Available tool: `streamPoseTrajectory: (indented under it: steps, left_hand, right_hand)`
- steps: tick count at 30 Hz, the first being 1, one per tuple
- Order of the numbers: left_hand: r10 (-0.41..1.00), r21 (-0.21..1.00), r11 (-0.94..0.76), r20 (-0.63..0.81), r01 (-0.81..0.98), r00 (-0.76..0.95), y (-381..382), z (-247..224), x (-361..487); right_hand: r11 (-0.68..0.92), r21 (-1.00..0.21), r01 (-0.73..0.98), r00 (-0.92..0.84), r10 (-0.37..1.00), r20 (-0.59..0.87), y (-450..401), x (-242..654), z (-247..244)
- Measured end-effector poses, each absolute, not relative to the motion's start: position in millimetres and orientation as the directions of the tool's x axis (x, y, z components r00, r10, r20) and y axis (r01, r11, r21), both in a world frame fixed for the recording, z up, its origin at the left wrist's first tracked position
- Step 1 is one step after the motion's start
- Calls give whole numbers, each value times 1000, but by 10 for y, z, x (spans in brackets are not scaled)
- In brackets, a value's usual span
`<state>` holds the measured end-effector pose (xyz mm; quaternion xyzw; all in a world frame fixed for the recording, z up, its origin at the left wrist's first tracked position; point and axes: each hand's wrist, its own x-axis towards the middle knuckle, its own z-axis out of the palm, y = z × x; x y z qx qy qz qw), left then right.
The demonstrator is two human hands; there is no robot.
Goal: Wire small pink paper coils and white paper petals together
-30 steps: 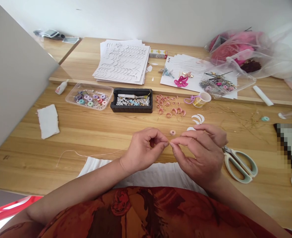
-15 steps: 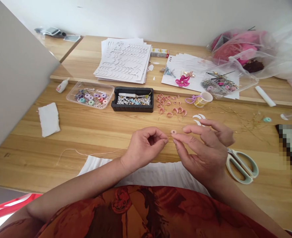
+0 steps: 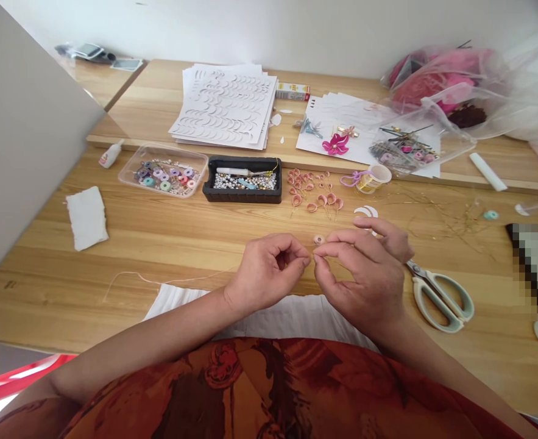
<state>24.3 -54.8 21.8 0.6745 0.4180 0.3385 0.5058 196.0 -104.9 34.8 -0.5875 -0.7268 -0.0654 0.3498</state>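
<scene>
My left hand (image 3: pixel 271 265) is closed, with thumb and forefinger pinched on a thin gold wire that barely shows. Facing it closely, my right hand (image 3: pixel 364 271) has thumb and forefinger tips together; whatever is between them is too small to make out. Just beyond the right fingertips is a small pale pink thread bobbin (image 3: pixel 318 240). A fine pink thread (image 3: pixel 136 276) trails over the table left of my left hand. Pink wire-stemmed loops (image 3: pixel 322 200) lie past my hands, and white crescent cutouts (image 3: pixel 364 212) are partly covered by the right fingers.
Scissors (image 3: pixel 442 299) lie beside my right wrist. Further back stand a black bead tray (image 3: pixel 244 196), a clear box of bobbins (image 3: pixel 129 180) and a small tub (image 3: pixel 381 177). Paper sheets (image 3: pixel 225 110) and a bag of flowers (image 3: pixel 424 146) rest on the raised shelf. White cloth (image 3: pixel 177 299) lies under my forearms.
My right hand has moved slightly left, bringing its fingertips closer to my left hand and its fingers closer together. The left hand keeps its pinch. The view has shifted a little.
</scene>
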Motion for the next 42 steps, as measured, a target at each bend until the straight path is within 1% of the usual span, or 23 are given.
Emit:
streamPoseTrajectory:
  steps: [2, 4, 6, 8, 10, 12, 15, 17, 18, 20, 22, 24, 26, 28, 30, 32, 33, 35, 37, 39, 42]
  left_hand:
    - [907, 968, -126, 24, 217, 420, -534, 214, 242]
    - [906, 965, -143, 38, 221, 421, -515, 212, 236]
    - [900, 955, -189, 76, 227, 430, -495, 211, 227]
    - [887, 945, -234, 112, 228, 448, -480, 207, 220]
    - [877, 939, -262, 135, 224, 461, -473, 199, 219]
    - [873, 936, -277, 151, 218, 463, -474, 190, 223]
    - [868, 930, -297, 169, 215, 466, -485, 183, 227]
    - [849, 906, -361, 221, 220, 480, -491, 184, 219]
    - [829, 882, -416, 268, 221, 490, -492, 185, 212]
    - [769, 805, -551, 388, 220, 509, -488, 186, 192]
    - [701, 718, -661, 489, 216, 519, -479, 187, 170]
    - [659, 670, -713, 536, 209, 528, -468, 186, 153]
    - [654, 669, -714, 535, 204, 534, -458, 186, 144]
    - [673, 703, -684, 504, 196, 541, -450, 185, 146]
    - [713, 767, -616, 445, 180, 541, -444, 184, 158]
    - [777, 861, -483, 339, 158, 530, -439, 184, 175]
    - [814, 910, -389, 267, 142, 516, -436, 184, 183]
    - [861, 979, -177, 103, 104, 497, -431, 186, 195]
    - [861, 997, -1, -40, 79, 506, -426, 187, 200]
    - [843, 992, 101, -125, 74, 523, -420, 187, 199]
    - [835, 985, 164, -168, 55, 525, -412, 182, 195]
  right_hand:
    - [288, -374, 882, -31, 825, 564, -1030, 1965, 345]
    - [281, -472, 836, 0, 859, 512, -1005, 1987, 347]
    - [261, -590, 764, 18, 905, 425, -985, 2019, 347]
    - [207, -694, 689, 40, 946, 322, -977, 2049, 338]
    - [144, -758, 636, 73, 967, 245, -981, 2067, 323]
    - [112, -780, 615, 93, 973, 213, -990, 2070, 311]
    - [139, -752, 644, 91, 963, 256, -1004, 2049, 313]
    - [169, -730, 662, 92, 949, 303, -1007, 2030, 327]
    - [166, -741, 651, 99, 949, 300, -1007, 2023, 336]
    - [118, -825, 553, 106, 972, 211, -1001, 2019, 350]
    - [29, -919, 393, 69, 996, 61, -990, 2032, 356]
    - [-43, -963, 266, 9, 999, -43, -975, 2059, 347]
    - [-72, -974, 213, -18, 997, -77, -963, 2091, 328]
    - [-83, -977, 198, -27, 996, -91, -959, 2114, 307]
    - [-83, -973, 216, -19, 996, -89, -965, 2119, 302]
    - [-31, -949, 314, 30, 999, -23, -980, 2106, 323]
    - [26, -916, 400, 62, 997, 55, -989, 2095, 342]
    - [167, -791, 588, 83, 961, 265, -1002, 2072, 385]
    - [296, -639, 710, 26, 896, 444, -1005, 2058, 420]
    - [377, -533, 758, -48, 846, 530, -1000, 2056, 434]
    - [427, -436, 792, -114, 806, 581, -991, 2062, 429]
